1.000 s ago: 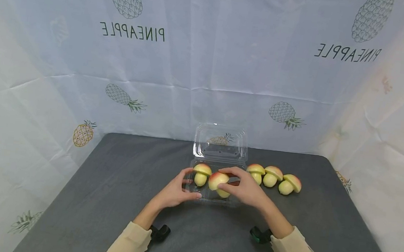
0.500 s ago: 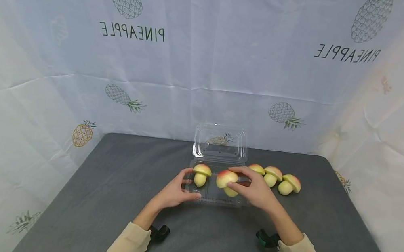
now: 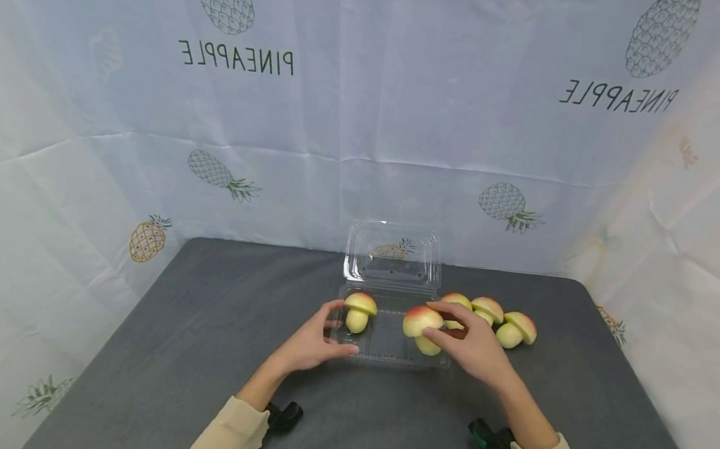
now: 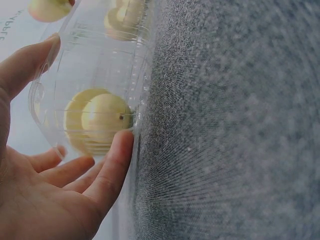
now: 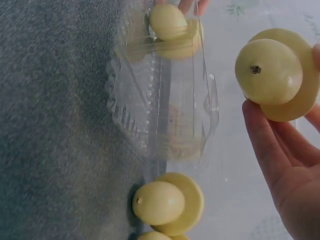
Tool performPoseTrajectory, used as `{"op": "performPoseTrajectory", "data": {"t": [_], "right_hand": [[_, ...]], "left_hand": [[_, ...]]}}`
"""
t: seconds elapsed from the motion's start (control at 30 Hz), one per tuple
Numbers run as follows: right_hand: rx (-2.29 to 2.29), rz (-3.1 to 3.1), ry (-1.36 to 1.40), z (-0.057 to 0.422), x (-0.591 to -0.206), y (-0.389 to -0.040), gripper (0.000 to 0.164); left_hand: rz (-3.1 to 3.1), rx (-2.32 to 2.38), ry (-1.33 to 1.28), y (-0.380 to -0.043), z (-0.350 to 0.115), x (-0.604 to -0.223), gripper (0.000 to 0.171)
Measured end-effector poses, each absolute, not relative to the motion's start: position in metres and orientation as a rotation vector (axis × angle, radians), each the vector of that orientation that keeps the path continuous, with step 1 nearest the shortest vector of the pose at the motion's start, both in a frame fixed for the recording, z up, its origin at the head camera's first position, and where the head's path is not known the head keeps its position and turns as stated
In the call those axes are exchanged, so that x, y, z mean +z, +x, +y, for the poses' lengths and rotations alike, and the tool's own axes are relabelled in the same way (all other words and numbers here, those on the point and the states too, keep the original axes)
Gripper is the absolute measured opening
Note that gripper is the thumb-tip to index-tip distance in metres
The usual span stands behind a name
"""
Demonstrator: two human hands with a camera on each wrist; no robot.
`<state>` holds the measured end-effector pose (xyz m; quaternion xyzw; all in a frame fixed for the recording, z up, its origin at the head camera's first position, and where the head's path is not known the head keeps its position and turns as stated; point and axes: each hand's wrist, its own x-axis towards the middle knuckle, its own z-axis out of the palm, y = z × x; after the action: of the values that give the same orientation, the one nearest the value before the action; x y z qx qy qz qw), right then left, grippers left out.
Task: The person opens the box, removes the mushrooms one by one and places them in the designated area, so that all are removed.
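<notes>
An open clear plastic container (image 3: pixel 384 342) rests on the dark table, its lid raised at the back. My left hand (image 3: pixel 310 339) grips its left end, thumb on one side and fingers on the other. Inside, at that end, stands a toy mushroom (image 3: pixel 359 313) with a yellow stem and a red-yellow cap. My right hand (image 3: pixel 470 345) pinches a second toy mushroom (image 3: pixel 422 323) by its cap, over the container's right end. The right wrist view shows this held mushroom (image 5: pixel 270 70) apart from the container, stem facing the camera.
Right of the container, three more toy mushrooms stand or lie in a row; the rightmost mushroom (image 3: pixel 520 329) leans over. The nearest one is partly behind my right hand. Behind the table (image 3: pixel 204 354) hangs a pineapple-print cloth (image 3: pixel 369 124).
My right hand has moved to the right with its mushroom, from the container's middle to its right end. The left hand, the container and the mushroom in it have stayed in place.
</notes>
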<state>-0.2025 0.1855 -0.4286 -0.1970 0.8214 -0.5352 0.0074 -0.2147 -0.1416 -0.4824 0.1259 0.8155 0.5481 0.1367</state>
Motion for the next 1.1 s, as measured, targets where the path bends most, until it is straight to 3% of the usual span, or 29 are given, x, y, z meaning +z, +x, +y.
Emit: {"op": "performPoseTrajectory", "data": {"t": [1.1], "right_hand": [[-1.573, 2.766, -0.461, 0.24, -0.442, -0.195, 0.047]], "left_hand": [[2.361, 1.583, 0.36, -0.216, -0.142, -0.483, 0.098]]}}
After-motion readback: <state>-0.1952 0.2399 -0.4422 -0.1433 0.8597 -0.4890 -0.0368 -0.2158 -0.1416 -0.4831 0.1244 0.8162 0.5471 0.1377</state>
